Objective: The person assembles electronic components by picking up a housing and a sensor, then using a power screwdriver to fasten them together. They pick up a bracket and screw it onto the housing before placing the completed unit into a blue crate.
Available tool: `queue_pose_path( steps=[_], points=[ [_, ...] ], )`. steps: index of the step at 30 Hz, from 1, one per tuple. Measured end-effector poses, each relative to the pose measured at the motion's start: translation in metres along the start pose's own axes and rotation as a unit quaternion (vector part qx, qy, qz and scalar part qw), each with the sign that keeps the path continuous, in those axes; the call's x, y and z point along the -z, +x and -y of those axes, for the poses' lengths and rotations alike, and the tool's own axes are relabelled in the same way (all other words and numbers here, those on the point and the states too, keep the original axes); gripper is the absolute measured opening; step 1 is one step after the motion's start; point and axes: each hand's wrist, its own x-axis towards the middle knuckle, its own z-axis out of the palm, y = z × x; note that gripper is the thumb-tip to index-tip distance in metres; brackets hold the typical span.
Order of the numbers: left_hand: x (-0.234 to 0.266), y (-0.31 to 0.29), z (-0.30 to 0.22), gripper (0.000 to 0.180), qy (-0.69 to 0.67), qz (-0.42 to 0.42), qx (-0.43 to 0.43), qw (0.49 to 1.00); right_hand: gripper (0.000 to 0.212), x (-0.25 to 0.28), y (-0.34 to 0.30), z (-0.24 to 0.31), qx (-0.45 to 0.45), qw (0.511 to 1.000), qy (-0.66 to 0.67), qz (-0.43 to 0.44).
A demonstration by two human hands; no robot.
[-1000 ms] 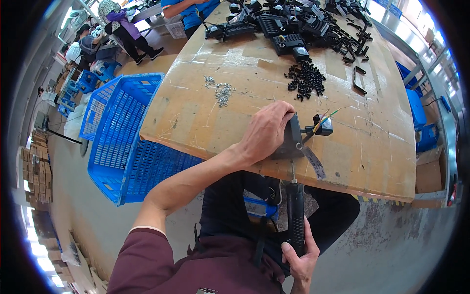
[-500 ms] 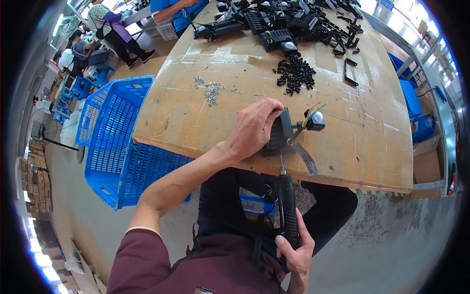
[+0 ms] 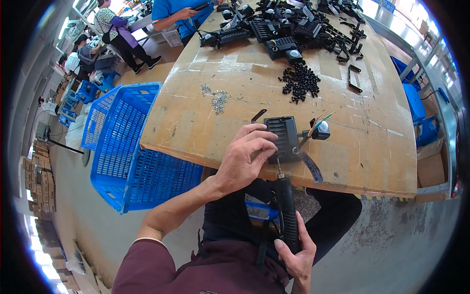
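Note:
Near the table's front edge lies a black floodlight with its ribbed side up. A motion sensor with a white dome sits at its right, with coloured wires and a printed tag beside it. My right hand grips a black electric screwdriver, whose bit points up to the floodlight's lower edge. Bent fingers of my left hand come together by the bit's tip at the floodlight's lower left; what they pinch, if anything, is hidden. A black bracket shows at the floodlight's upper left.
Small silver nuts or washers and a heap of small black parts lie farther up the table. Behind them are piled floodlights and a loose bracket. Blue crates stand left; a co-worker is across.
My left hand has moved from the floodlight's upper edge down to the screwdriver tip. More of the floodlight's ribbed face and the bracket at its upper left now show.

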Motion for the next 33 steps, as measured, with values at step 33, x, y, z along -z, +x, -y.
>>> queue_pose_path(
  steps=[33],
  points=[
    [-0.019, 0.059, 0.009, 0.028, 0.16, -0.026, -0.065, 0.985, 0.087, 0.004, -0.006, -0.027, -0.016, 0.998, 0.003, -0.057]
  ],
)
